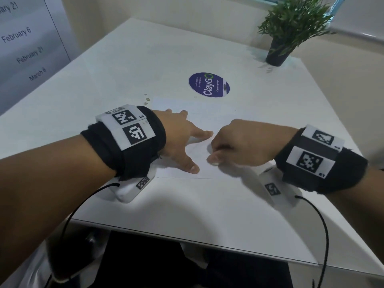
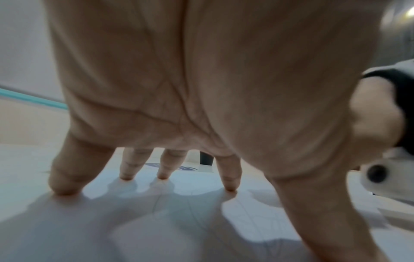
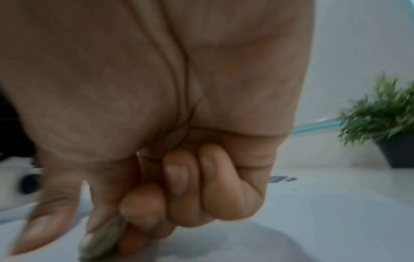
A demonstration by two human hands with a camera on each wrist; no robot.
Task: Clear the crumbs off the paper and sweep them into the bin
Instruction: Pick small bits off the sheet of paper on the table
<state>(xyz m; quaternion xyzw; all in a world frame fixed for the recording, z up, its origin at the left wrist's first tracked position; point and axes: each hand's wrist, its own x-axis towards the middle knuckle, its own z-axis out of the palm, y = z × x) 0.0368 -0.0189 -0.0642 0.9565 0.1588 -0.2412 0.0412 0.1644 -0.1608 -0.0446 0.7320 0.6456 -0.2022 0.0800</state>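
A white sheet of paper (image 1: 209,113) lies flat on the white table (image 1: 124,65). My left hand (image 1: 187,140) rests on the paper's left part with straight, spread fingers (image 2: 65,180) whose tips press down on it. My right hand (image 1: 216,152) hovers low over the paper's right part, fingers curled into the palm. In the right wrist view a greenish-grey clump of crumbs (image 3: 102,235) is pinched between its curled fingers (image 3: 143,203). A few loose crumbs (image 1: 147,99) lie on the table just beyond the paper's far left corner. No bin shows in any view.
A round purple sticker (image 1: 208,85) is stuck to the table behind the paper. A potted green plant (image 1: 277,53) stands at the far right corner. A wall sheet with dates (image 1: 25,38) hangs on the left. The table's front edge (image 1: 207,244) runs below my wrists.
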